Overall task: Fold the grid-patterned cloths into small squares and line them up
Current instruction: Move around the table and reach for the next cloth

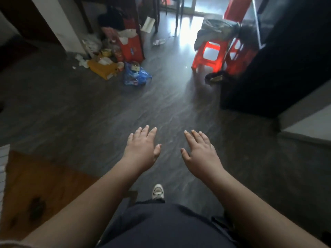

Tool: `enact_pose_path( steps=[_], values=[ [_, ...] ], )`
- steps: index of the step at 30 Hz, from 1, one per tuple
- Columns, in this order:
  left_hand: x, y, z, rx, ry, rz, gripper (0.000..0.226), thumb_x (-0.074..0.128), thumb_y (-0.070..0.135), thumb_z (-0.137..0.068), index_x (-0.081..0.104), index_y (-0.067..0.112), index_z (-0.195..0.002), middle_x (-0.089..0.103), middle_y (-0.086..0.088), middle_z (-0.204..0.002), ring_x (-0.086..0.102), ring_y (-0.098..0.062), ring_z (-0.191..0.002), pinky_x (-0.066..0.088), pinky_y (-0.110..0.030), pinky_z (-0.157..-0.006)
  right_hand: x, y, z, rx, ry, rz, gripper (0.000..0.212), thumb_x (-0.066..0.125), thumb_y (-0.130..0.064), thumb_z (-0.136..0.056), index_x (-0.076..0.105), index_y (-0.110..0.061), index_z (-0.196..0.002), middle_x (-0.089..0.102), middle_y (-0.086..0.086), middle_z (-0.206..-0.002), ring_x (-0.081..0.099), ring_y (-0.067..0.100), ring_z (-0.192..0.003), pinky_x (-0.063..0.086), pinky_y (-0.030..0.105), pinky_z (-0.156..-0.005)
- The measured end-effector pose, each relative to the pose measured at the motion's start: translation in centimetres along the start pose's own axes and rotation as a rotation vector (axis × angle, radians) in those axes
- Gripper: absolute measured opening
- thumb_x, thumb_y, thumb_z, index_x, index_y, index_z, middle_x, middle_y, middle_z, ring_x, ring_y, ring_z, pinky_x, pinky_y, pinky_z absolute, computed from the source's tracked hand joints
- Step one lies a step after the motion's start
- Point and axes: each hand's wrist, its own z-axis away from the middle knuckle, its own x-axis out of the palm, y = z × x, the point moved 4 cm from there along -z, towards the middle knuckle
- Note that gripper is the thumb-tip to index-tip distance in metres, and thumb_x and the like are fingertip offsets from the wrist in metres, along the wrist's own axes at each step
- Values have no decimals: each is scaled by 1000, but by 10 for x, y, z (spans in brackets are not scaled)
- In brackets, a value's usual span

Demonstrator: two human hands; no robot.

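No folding is evident: left hand [141, 145] and right hand [198, 149] hover empty, fingers straight, over the dark grey plank floor [89, 108], and no grid-patterned cloth is identifiable, though the blurred grey heap [215, 31] on the red plastic stool [198, 58] may be fabric.

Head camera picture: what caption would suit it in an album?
Left hand and right hand held out open and empty over a dark floor, red stools beyond.

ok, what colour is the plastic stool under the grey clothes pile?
The stool is bright red; it shows best in the head view, upper right.
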Motion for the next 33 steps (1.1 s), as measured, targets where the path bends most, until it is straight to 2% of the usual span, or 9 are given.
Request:
enact_pose_path(
  steps=[5, 10, 14, 19, 26, 33],
  values=[
    [-61, -30, -102, -36, 71, 24, 69, 42, 51, -101, 18, 24, -160, 18, -6, -168, 15, -26, -154, 14, -46, -125, -42, -42, -122, -72, 30, 23, 67, 41, -50, -101, 15, -33, -160, 14, -3, -169, 3, 18, -155, 14, 36, -122],
    [-91, -60, -175, -125, 68, 37, 69, 40, 52, -101, 16, 25, -161, 16, -5, -169, 14, -25, -155, 13, -45, -125, -65, -73, -229, -168, 0, 29, 68, 40, -52, -101, 13, -33, -161, 13, -2, -169, 2, 20, -156, 12, 38, -124],
    [-106, -93, -236, -253, 89, 54, 69, 38, 52, -102, 14, 25, -161, 14, -5, -169, 13, -25, -155, 12, -44, -125, -72, -99, -319, -294, -45, 69, 68, 39, -51, -102, 14, -31, -161, 13, 0, -169, 3, 22, -156, 11, 38, -125],
    [-130, -134, -294, -479, 107, 124, 69, 38, 52, -102, 13, 26, -161, 12, -3, -170, 11, -24, -155, 11, -45, -125, -79, -147, -421, -535, -157, 123, 68, 43, -44, -102, 13, -29, -161, 13, 2, -169, 3, 24, -156, 12, 42, -126],
    [-162, -203, -282, -799, 176, 216, 71, 43, 51, -102, 12, 27, -161, 13, -2, -169, 11, -23, -155, 15, -43, -125, -70, -264, -486, -849, -318, 207, 68, 41, -45, -102, 10, -31, -161, 10, -1, -170, 0, 22, -157, 15, 44, -125],
    [-147, -293, -183, -1160, 293, 364, 73, 44, 54, -101, 13, 26, -161, 16, -2, -168, 13, -24, -155, 17, -44, -125, -1, -407, -450, -1198, -452, 332, 66, 38, -48, -103, 11, -29, -161, 11, -3, -169, 1, 21, -156, 14, 41, -123]
  ],
)
